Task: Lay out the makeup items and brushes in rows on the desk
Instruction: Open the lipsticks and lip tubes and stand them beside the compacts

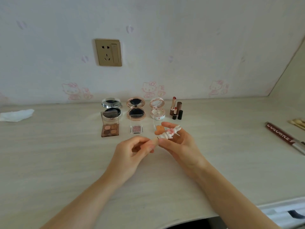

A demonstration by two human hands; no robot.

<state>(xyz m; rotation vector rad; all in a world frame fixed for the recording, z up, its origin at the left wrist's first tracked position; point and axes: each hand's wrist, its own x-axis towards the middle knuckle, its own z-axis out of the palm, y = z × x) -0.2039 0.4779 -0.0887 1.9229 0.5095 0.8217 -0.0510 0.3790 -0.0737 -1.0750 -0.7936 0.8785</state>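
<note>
We've got both hands up over the middle of the surface [66, 162], and between them a small white bunny lipstick [168, 133]; the right hand [179, 146] curls thumb and fingers round the bunny end, the left hand [132, 150] pinches the other end at its fingertips; it's held clear of the surface, not resting on it. We'd judge we're uncapping it, to stand it open like the others; whether the two parts have parted yet, we can't tell. Its long axis runs low-left to high-right across the view; the ears point up and right, the plain end toward the left hand.

Just beyond, the front row: a four-pan palette [110, 128], a single pink shadow [136, 129], an orange pan [159, 128] partly hidden behind the right fingers; behind those, three open compacts, silver [111, 107], rose-gold [136, 108], white [157, 108]; then the lipsticks [176, 109], upright beside their caps.

Next move, we reckon: a straight pull apart, then set it upright to the right of the orange pan, without knocking the pan. Out right, a brown tube [279, 133] and brushes [298, 123] wait, not yet in rows.
</note>
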